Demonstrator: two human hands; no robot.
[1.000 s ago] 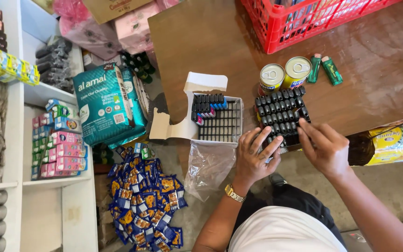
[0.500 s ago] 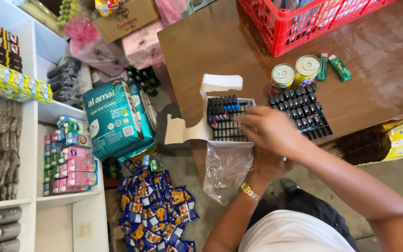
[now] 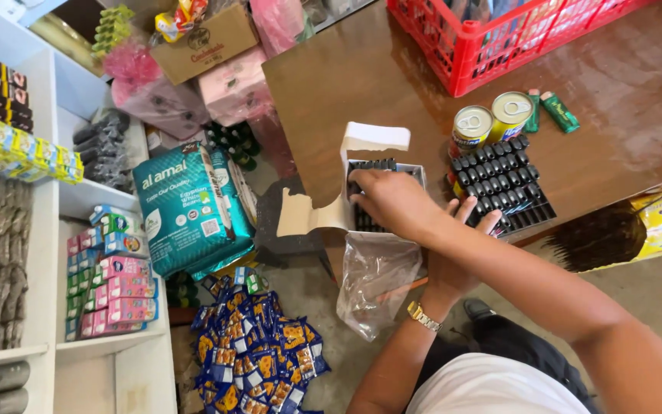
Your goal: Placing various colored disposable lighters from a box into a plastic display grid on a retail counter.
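While the left hand rests spread against the desk's near edge by the black tray of lighters, the right hand reaches into the white box beside it, its grip hidden. Judging by this, the box is partly filled; many lighters remain in the tray.

**Materials and finishes on the brown counter**

The brown wooden counter shines glossy, almost wet-looking. The white open-flapped paperboard box at its front edge looks matt, with a torn brown inner face. Beside it, the black tray of small plastic-capped tubes has a dull sheen. Two round metal tins gleam on their lids. The red lattice crate is smooth moulded plastic. The clear crinkled plastic bag hanging off the edge is filmy and shiny.
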